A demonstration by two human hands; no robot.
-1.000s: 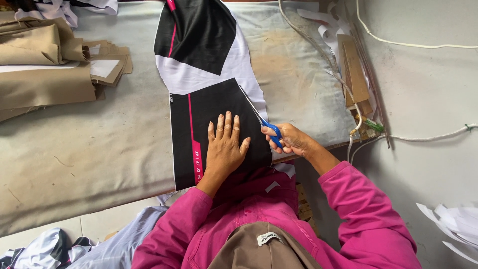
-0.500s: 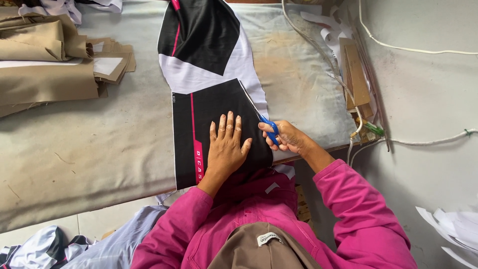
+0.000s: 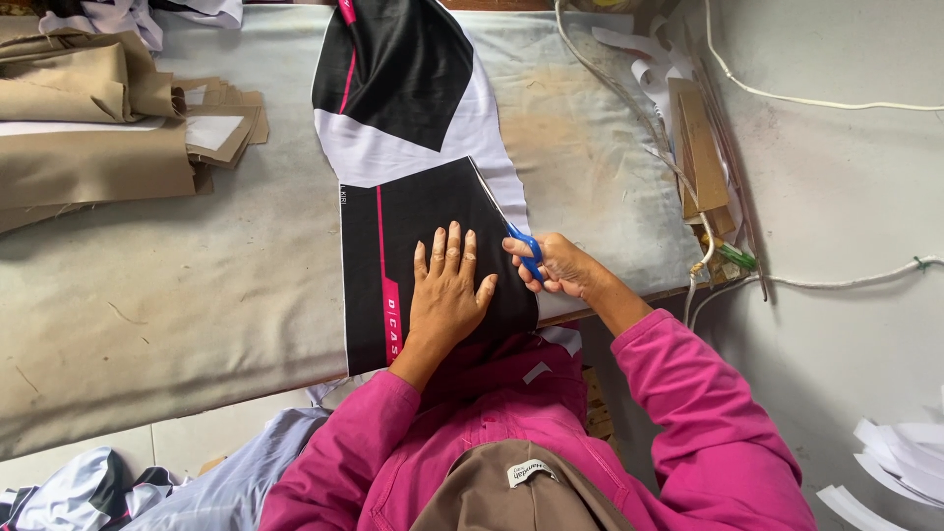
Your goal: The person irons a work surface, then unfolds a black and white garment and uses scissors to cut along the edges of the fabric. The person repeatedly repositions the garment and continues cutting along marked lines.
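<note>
Head view: your left hand (image 3: 447, 295), fingers spread, presses the black fabric panel (image 3: 413, 246) flat at the counter's (image 3: 177, 295) near edge. Your right hand (image 3: 560, 267) grips blue scissors (image 3: 526, 251); keep the cloth taut, following the panel's right edge.

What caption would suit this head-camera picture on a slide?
Left hand flat on a black, white and pink fabric panel while the right hand works blue-handled scissors along its edge on a grey table.

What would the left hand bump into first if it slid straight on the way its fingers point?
The left hand lies flat on the black fabric piece, fingers pointing up the table. It would probably meet the white fabric first.
</note>
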